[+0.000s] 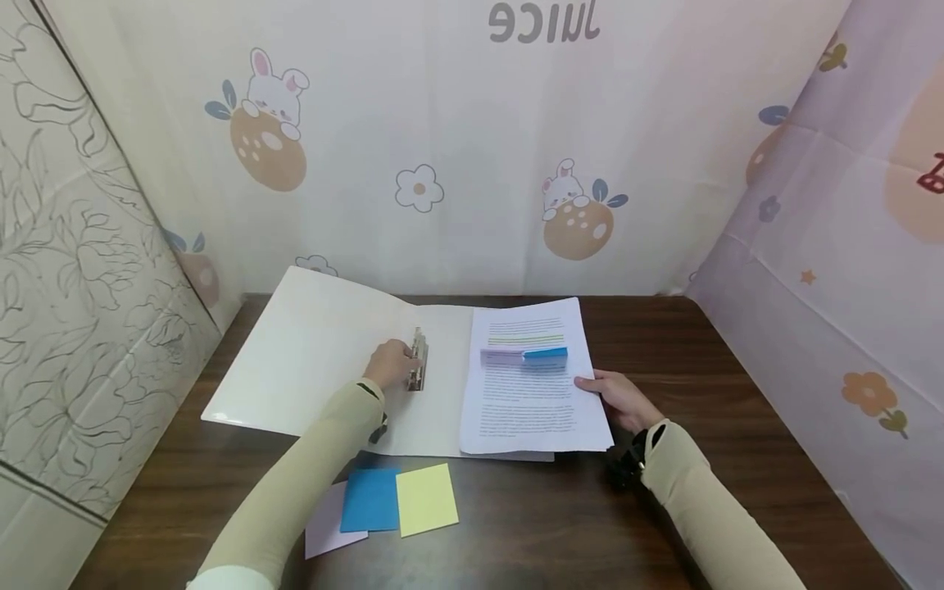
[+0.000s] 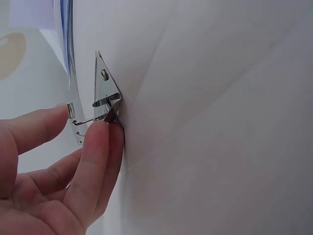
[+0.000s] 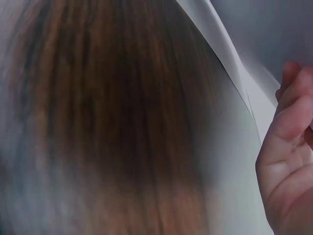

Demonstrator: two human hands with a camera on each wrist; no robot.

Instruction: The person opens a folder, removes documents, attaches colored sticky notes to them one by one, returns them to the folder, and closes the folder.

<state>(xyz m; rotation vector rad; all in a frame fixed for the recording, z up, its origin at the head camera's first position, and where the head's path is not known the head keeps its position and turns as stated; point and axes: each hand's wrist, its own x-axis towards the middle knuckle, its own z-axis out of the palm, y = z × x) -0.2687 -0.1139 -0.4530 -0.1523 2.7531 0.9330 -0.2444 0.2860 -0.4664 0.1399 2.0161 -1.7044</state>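
A white binder (image 1: 310,352) lies spread on the table, with a metal binder clip (image 1: 418,373) fixed inside it. My left hand (image 1: 388,365) is at that clip; the left wrist view has its thumb and fingertips pinching the clip's metal parts (image 2: 105,85). Printed sheets (image 1: 527,414) lie over the binder's right side. Across them run green and yellow highlighted lines, and a purple sticky note (image 1: 501,356) and a blue sticky note (image 1: 546,353) stick up from the page. My right hand (image 1: 625,399) grips the sheets by their right edge, thumb on top.
Near the front, a purple sticky pad (image 1: 332,528), a blue sticky pad (image 1: 369,501) and a yellow sticky pad (image 1: 428,500) lie on the dark wooden table (image 1: 546,524). A printed curtain (image 1: 472,246) hangs behind the table, with more walls at both sides.
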